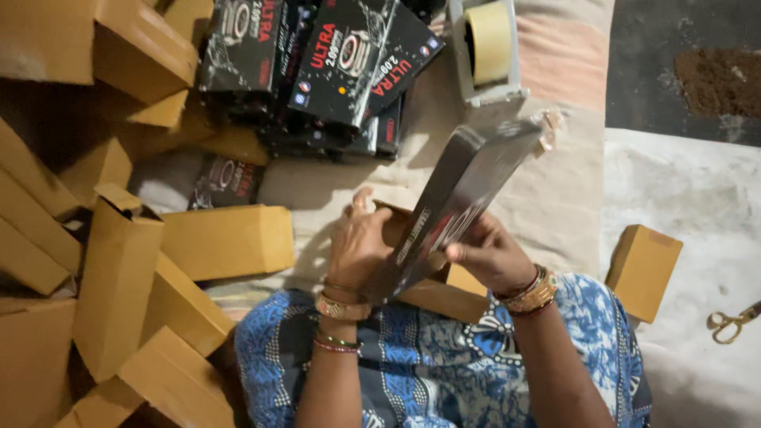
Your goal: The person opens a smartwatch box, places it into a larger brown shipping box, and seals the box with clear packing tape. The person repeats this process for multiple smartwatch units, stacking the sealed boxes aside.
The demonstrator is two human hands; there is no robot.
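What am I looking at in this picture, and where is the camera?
The one view comes from a camera worn on a person's head, looking down at their own two bare hands and lap. There is no machine. The right hand grips a long dark retail box, tilted, its lower end at a brown cardboard carton in the lap. The left hand steadies that carton. On the cloth-covered floor lie a heap of brown cartons, a stack of dark printed boxes, a tape dispenser, one more carton and scissors.
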